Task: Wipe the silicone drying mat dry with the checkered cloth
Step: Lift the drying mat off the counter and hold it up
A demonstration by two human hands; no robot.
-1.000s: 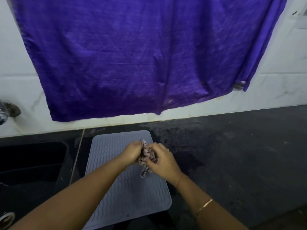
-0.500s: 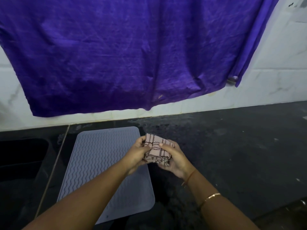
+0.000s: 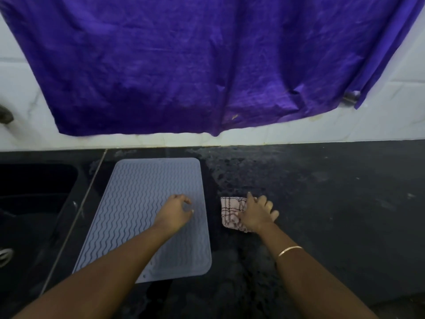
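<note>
Resting on: the silicone drying mat (image 3: 140, 203) is lying flat on the dark worktop (image 3: 333, 203), just right of the black sink (image 3: 34, 192), its wavy ridges facing up.
Left hand: the left hand (image 3: 174, 215) is hovering over or resting on the mat's right half, fingers loosely curled and parted, the grip holding nothing.
Right hand: the right hand (image 3: 255, 215) is pressing down on the checkered cloth (image 3: 231, 212), palm down with fingers spread over it; whether the grip is closing round the fabric or only lying flat on it is unclear.
Cloth: the pink checkered cloth is sitting folded on the bare worktop, just beside the mat's right edge and not touching it.
Wrist: a thin gold bangle (image 3: 289, 250) is circling the right forearm.
Behind: a purple cloth (image 3: 195, 65) is hanging over the white tiled wall (image 3: 391, 125).
</note>
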